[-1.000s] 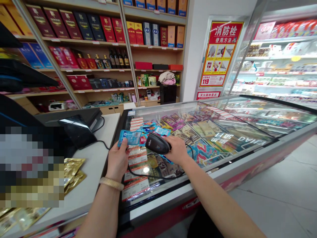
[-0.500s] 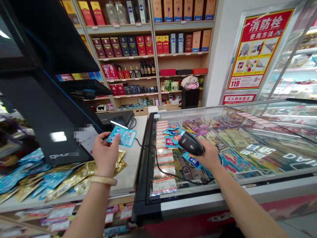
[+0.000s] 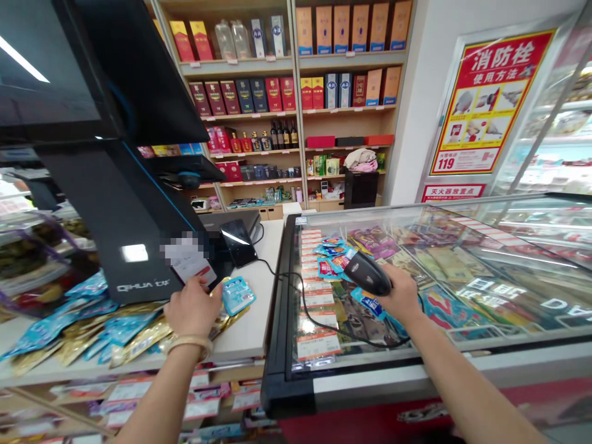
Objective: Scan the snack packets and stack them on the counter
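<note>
Now the blue packet (image 3: 238, 296) has left the left hand (image 3: 193, 313) and lies just beside it on the counter (image 3: 250, 333); well apart, the right hand (image 3: 403, 297) grips a black barcode scanner (image 3: 367, 273).

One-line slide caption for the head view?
Right hand holds a barcode scanner over a glass-topped freezer; left hand beside a blue sachet.
</note>
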### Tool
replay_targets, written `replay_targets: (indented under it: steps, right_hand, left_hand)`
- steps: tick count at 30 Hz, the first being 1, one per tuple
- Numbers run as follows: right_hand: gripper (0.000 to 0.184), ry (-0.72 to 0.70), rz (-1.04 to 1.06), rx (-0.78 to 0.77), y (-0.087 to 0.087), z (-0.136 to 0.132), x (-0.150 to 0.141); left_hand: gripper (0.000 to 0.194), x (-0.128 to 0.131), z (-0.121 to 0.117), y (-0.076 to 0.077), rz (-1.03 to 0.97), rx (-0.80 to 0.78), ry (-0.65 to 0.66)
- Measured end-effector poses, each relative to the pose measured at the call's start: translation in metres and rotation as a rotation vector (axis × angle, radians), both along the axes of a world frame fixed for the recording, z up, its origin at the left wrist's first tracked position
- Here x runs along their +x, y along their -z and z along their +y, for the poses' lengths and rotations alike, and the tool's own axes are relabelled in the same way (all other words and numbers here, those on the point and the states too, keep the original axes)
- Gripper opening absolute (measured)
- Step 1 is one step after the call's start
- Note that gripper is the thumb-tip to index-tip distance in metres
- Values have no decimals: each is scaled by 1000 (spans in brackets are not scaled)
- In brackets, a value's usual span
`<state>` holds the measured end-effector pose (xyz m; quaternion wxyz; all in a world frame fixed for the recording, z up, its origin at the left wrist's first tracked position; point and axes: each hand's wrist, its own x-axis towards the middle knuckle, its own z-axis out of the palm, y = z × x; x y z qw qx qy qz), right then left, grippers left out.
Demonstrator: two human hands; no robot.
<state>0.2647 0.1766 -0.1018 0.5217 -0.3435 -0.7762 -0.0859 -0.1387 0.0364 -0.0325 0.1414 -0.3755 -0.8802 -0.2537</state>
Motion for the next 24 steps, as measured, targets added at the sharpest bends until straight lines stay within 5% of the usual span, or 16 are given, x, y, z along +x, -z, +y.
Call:
replay_targets:
  steps: [6, 12, 15, 18, 24]
  right_hand:
    - [35, -8, 9, 17, -1, 1, -1]
    - [28, 5, 112, 14, -12, -4, -3]
    - [24, 38, 170, 7, -15, -3, -3]
    - [19, 65, 239, 9, -16, -2, -1]
    - [22, 76, 317, 11, -21, -2, 0]
  left_hand:
    - [47, 9, -3, -2, 124, 48, -2]
    - [32, 31, 2, -25, 203, 407, 35]
    - [27, 66, 18, -36, 228, 590, 359]
    - [25, 113, 43, -33, 146, 578, 734]
    - [30, 195, 92, 13, 58, -18, 1289]
